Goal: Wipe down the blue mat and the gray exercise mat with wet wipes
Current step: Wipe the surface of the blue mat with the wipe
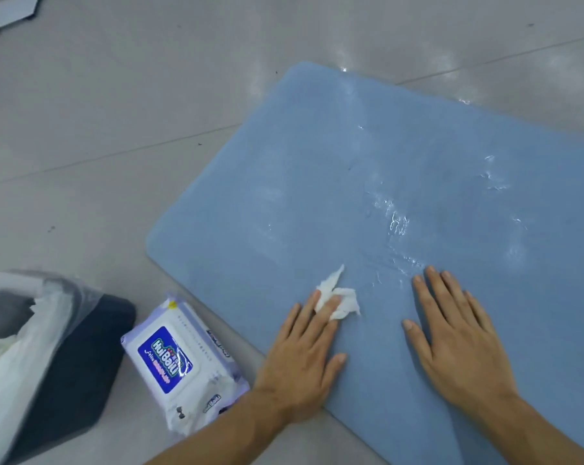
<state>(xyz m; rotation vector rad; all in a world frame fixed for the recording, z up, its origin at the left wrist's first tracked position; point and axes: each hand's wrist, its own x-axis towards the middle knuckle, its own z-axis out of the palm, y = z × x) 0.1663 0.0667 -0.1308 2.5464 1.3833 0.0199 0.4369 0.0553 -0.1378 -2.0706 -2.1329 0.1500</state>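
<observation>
A blue mat (368, 182) lies flat on the floor, filling the right half of the view, with wet shiny streaks across its middle. My left hand (300, 360) rests flat on the mat's near-left edge, a crumpled white wet wipe (341, 298) pinched between its fingers and pressed on the mat. My right hand (458, 340) lies flat on the mat, fingers spread, holding nothing. A pack of wet wipes (180, 367) with a blue label sits on the floor just left of my left arm. No gray exercise mat is in view.
A dark bin (79, 370) lined with a clear bag and holding used white wipes stands at the lower left. Gray floor tiles (116, 112) surround the mat. A gray-white flat object (8, 11) lies at the top left corner.
</observation>
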